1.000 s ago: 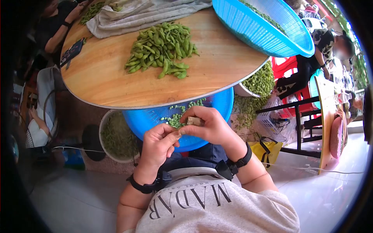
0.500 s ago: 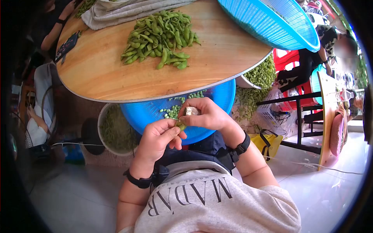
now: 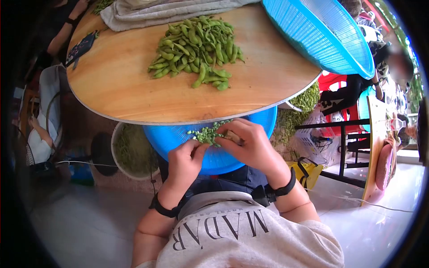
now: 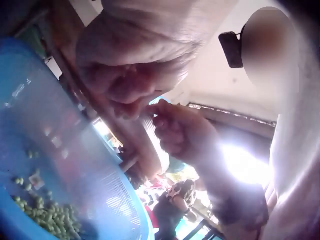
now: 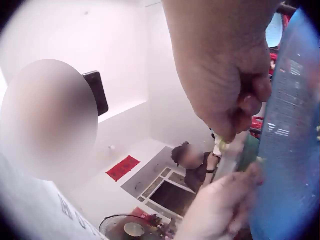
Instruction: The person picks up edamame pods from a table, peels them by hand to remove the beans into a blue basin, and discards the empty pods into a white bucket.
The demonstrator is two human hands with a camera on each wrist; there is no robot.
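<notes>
Over a blue plastic basket point(image 3: 214, 167) both hands work close together. My left hand point(image 3: 183, 163) has its thumb and index finger close together; whether a pod is between them I cannot tell. My right hand point(image 3: 248, 143) curls its fingers and thumb round a pale tan piece point(image 3: 234, 138). A yellow-green bit point(image 5: 223, 146) shows at the right fingertips in the right wrist view. Shelled green soybeans point(image 3: 206, 135) lie in the basket, also seen as beans point(image 4: 52, 217) in the left wrist view. A heap of soybean pods point(image 3: 192, 47) sits on the wooden table point(image 3: 120, 98).
The table's rounded edge overhangs the basket. A light blue basket point(image 3: 321, 40) stands tilted at the table's right, a grey cloth point(image 3: 170, 13) at the back. A white bucket point(image 3: 134, 152) of green stuff is left; a yellow bag point(image 3: 308, 173) lies right.
The green pod seen between both hands half a second ago no longer shows there. The hands have drawn slightly apart, and the right one still grips the pale piece.
</notes>
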